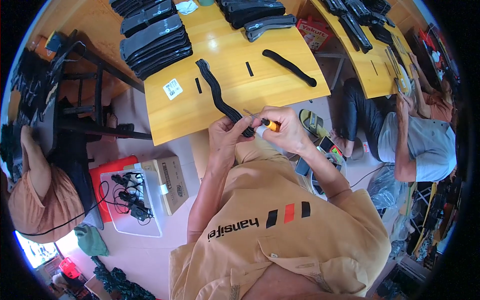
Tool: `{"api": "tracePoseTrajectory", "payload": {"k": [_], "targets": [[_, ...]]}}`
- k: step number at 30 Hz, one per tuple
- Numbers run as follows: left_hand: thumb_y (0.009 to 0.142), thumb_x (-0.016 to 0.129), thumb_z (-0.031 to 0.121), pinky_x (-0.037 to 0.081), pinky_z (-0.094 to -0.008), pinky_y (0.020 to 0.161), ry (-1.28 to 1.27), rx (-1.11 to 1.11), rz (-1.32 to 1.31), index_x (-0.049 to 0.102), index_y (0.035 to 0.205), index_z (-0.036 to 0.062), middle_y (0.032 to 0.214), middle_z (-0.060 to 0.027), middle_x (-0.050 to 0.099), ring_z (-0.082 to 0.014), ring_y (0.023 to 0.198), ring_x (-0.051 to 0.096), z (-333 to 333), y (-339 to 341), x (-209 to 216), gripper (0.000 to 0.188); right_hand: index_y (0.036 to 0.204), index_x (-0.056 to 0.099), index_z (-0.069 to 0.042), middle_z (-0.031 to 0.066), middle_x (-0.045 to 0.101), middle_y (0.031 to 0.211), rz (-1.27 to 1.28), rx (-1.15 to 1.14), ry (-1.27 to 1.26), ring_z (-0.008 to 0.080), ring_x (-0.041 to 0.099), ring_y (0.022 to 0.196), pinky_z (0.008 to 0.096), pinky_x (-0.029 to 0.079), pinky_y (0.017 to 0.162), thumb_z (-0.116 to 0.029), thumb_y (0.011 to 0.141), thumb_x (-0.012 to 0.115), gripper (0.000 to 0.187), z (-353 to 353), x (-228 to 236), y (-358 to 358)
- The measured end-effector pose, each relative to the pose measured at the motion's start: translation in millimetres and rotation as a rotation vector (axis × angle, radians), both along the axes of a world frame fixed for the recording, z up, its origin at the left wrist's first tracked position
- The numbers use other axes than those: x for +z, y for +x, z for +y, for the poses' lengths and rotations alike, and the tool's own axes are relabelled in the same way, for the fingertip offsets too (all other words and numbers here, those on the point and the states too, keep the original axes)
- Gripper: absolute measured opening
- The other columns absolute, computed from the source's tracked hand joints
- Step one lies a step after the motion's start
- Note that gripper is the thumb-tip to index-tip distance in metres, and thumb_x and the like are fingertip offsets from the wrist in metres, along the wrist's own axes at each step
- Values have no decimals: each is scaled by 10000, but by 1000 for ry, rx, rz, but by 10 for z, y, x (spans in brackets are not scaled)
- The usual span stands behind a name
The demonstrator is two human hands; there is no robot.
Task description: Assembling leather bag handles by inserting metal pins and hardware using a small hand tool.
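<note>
My left hand (226, 134) is closed around the near end of a long black ribbed fabric strip (217, 95). The strip runs away from me over the table's near edge and onto the wooden tabletop (172, 120). In my right hand (287, 131) is a small tool with a yellow and black handle (271, 125). Its thin metal tip points left, close to the strip's held end; whether it touches the fabric I cannot tell. Something white wraps a right finger. A second, narrower black strip (290, 67) lies at the table's right.
Stacked black and grey fabric pieces (155, 45) stand at the back left, more (255, 15) at the back right. A white label (173, 89) lies on the table. A plastic bin (132, 207) of cables is on the left floor. People sit on both sides.
</note>
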State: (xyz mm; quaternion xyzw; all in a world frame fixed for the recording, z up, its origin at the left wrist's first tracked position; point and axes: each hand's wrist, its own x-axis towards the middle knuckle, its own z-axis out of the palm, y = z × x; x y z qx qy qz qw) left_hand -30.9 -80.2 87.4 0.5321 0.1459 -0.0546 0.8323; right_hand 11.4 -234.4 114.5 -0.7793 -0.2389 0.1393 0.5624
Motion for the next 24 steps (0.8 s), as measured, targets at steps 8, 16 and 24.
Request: {"api": "tracePoseTrajectory", "payload": {"k": [8, 16, 24], "targets": [[804, 611, 134, 530, -234, 605, 82, -57, -17, 604, 888, -7, 830, -83, 639, -115, 717, 609, 19, -7, 20, 164, 830, 586, 17, 96, 573, 715, -156, 7, -105, 122, 500, 580, 238, 382, 533, 1, 658, 539, 179, 19, -23, 9], [767, 629, 68, 537, -253, 637, -18, -55, 0, 577, 935, -19, 864, -83, 626, -125, 733, 607, 60, 5, -56, 196, 829, 569, 22, 126, 581, 747, -24, -18, -116, 184, 570, 644, 291, 436, 583, -33, 692, 558, 149, 40, 22, -5], [768, 630, 69, 546, -237, 598, -162, 94, 34, 568, 926, -32, 791, -84, 611, -137, 662, 612, 83, 18, -123, 198, 1069, 527, -4, 109, 579, 960, 419, -74, 27, 150, 568, 850, 255, 437, 734, 13, 749, 487, 323, -110, 45, -108]]}}
